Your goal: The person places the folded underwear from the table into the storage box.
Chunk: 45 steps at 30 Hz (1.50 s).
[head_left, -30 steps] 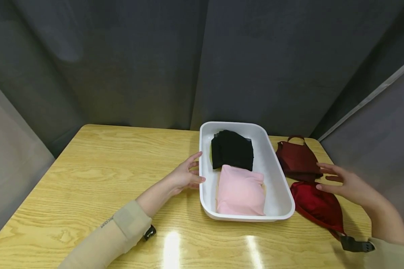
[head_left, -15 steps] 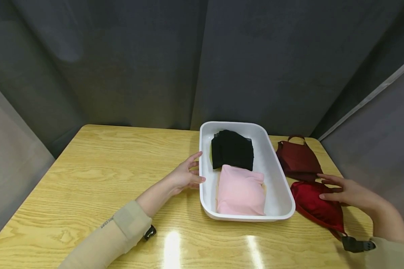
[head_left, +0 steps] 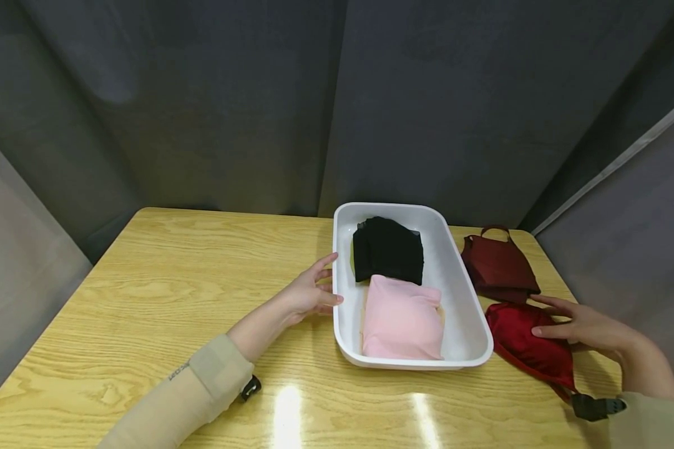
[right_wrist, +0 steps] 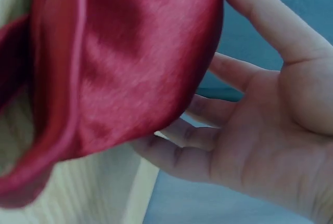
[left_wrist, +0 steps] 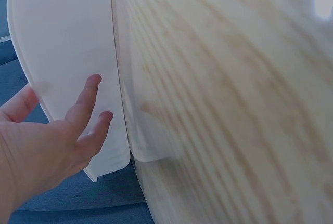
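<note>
A white plastic tub (head_left: 465,324) holds a folded black garment (head_left: 387,251) and a folded pink garment (head_left: 403,319). My left hand (head_left: 306,295) rests against the tub's left side, fingers spread; the left wrist view shows fingertips on its outer wall (left_wrist: 67,42). To the tub's right lies a folded red satin bra (head_left: 530,340). My right hand (head_left: 586,324) holds its right edge, thumb on the upper face. In the right wrist view the other fingers (right_wrist: 192,156) reach behind the bra's cup (right_wrist: 151,52), their tips partly hidden.
A folded dark maroon garment (head_left: 500,265) with a loop strap lies just beyond the red bra, close to the tub. Something green shows under the black garment. Grey curtains (head_left: 230,106) stand behind the wooden table (head_left: 163,299) and at both sides.
My right hand has moved down from beside the maroon garment onto the red bra, its thumb settling on the satin. The left hand and the tub have stayed put.
</note>
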{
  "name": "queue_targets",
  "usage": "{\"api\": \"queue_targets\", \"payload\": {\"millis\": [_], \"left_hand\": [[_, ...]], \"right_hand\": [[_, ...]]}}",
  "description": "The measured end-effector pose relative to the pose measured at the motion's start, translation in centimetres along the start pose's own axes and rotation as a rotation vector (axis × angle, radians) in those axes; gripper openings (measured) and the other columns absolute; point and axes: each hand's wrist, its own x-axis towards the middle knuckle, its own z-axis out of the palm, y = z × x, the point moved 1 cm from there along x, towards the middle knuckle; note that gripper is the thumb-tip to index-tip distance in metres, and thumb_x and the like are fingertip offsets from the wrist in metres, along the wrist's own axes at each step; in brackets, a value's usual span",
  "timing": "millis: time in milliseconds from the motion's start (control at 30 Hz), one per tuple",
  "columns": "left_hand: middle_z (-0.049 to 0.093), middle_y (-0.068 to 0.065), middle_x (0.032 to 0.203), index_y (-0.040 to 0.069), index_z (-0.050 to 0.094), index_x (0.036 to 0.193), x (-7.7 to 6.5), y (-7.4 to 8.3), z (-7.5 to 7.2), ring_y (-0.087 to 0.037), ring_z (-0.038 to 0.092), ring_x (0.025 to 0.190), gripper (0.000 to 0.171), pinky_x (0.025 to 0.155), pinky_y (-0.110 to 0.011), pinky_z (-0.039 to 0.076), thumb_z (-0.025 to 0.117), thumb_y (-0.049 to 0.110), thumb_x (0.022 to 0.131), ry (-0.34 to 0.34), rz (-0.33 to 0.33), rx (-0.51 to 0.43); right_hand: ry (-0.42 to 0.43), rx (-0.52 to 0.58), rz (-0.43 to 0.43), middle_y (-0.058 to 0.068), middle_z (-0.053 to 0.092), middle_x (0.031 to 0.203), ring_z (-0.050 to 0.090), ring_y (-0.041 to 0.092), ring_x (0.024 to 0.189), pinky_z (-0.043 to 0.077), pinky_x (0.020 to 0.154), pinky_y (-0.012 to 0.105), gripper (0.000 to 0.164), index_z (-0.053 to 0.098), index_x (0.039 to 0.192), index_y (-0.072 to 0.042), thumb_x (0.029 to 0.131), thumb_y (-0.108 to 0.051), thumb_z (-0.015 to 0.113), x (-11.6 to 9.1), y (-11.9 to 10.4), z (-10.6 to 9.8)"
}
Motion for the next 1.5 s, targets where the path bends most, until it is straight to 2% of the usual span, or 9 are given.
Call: {"api": "queue_targets", "payload": {"millis": [167, 367, 433, 567, 800, 900, 1033, 1233, 1500], "left_hand": [[0.023, -0.017, 0.152, 0.032, 0.021, 0.149, 0.0, 0.0, 0.0, -0.040, 0.044, 0.127, 0.091, 0.087, -0.047, 0.052, 0.057, -0.017, 0.082, 0.003, -0.002, 0.004], [0.022, -0.017, 0.152, 0.032, 0.022, 0.149, 0.0, 0.2, 0.0, -0.040, 0.043, 0.127, 0.090, 0.088, -0.047, 0.051, 0.057, -0.017, 0.082, 0.006, -0.007, 0.008], [0.022, -0.017, 0.152, 0.032, 0.022, 0.149, -0.1, 0.2, 0.0, -0.040, 0.043, 0.127, 0.090, 0.088, -0.048, 0.051, 0.057, -0.017, 0.082, 0.007, -0.010, 0.006], [0.022, -0.017, 0.151, 0.032, 0.023, 0.149, -0.1, 0.2, 0.0, -0.040, 0.043, 0.128, 0.090, 0.088, -0.047, 0.051, 0.057, -0.017, 0.082, 0.008, -0.011, 0.002], [0.022, -0.017, 0.151, 0.032, 0.023, 0.149, -0.1, 0.3, 0.0, -0.040, 0.043, 0.128, 0.090, 0.087, -0.046, 0.052, 0.058, -0.017, 0.082, 0.006, -0.010, 0.002], [0.023, -0.017, 0.152, 0.032, 0.023, 0.149, -0.1, 0.3, 0.1, -0.040, 0.043, 0.127, 0.090, 0.087, -0.047, 0.052, 0.058, -0.017, 0.082, 0.008, -0.012, 0.002], [0.023, -0.017, 0.152, 0.032, 0.023, 0.149, -0.1, 0.3, 0.1, -0.040, 0.044, 0.127, 0.090, 0.087, -0.046, 0.052, 0.058, -0.017, 0.082, 0.010, -0.014, 0.006], [0.023, -0.017, 0.152, 0.032, 0.024, 0.149, 0.0, 0.2, 0.0, -0.040, 0.043, 0.127, 0.089, 0.084, -0.044, 0.054, 0.059, -0.017, 0.082, 0.015, -0.014, 0.005], [0.023, -0.016, 0.151, 0.032, 0.026, 0.148, 0.0, 0.3, 0.0, -0.039, 0.043, 0.128, 0.089, 0.084, -0.045, 0.053, 0.058, -0.017, 0.082, 0.021, -0.019, 0.004]], "right_hand": [[0.000, 0.011, -0.022, 0.041, 0.014, 0.142, 0.049, 0.034, 0.116, 0.052, 0.081, 0.035, 0.084, 0.005, 0.149, -0.001, 0.092, -0.021, 0.062, 0.3, 0.5, 0.1], [0.031, -0.097, -0.104, 0.039, 0.018, 0.143, 0.040, 0.044, 0.123, 0.048, 0.078, 0.024, 0.079, 0.011, 0.147, 0.003, 0.091, -0.021, 0.062, 0.5, 0.3, -0.1], [0.030, -0.096, -0.124, 0.036, 0.015, 0.145, 0.046, 0.029, 0.122, 0.048, 0.077, 0.023, 0.076, 0.014, 0.147, 0.003, 0.091, -0.020, 0.061, 0.6, 0.3, -0.1], [0.010, -0.032, -0.142, 0.030, 0.012, 0.146, 0.051, 0.000, 0.104, 0.049, 0.078, 0.024, 0.070, 0.019, 0.146, 0.000, 0.092, -0.017, 0.061, 0.8, 0.2, 0.1], [0.034, -0.021, -0.154, 0.026, 0.011, 0.146, 0.052, 0.013, 0.104, 0.051, 0.076, 0.028, 0.069, 0.023, 0.145, -0.003, 0.091, -0.017, 0.062, 0.8, -0.1, 0.7], [0.051, -0.021, -0.181, 0.024, 0.010, 0.146, 0.051, 0.004, 0.102, 0.051, 0.077, 0.027, 0.069, 0.024, 0.146, -0.005, 0.090, -0.015, 0.063, 0.7, -0.2, 0.9], [0.094, -0.054, -0.232, 0.020, 0.018, 0.143, 0.042, -0.010, 0.102, 0.049, 0.076, 0.024, 0.070, 0.025, 0.146, -0.009, 0.089, -0.014, 0.064, 0.5, -0.5, 1.1], [0.109, -0.050, -0.270, 0.017, 0.018, 0.142, 0.041, -0.010, 0.103, 0.049, 0.076, 0.024, 0.068, 0.027, 0.146, -0.012, 0.089, -0.012, 0.064, 0.5, -0.8, 1.1], [0.144, -0.022, -0.351, -0.008, 0.039, 0.128, 0.045, -0.008, 0.104, 0.050, 0.076, 0.022, 0.058, 0.035, 0.140, -0.008, 0.089, -0.005, 0.062, 0.6, -1.1, 1.0]]}}
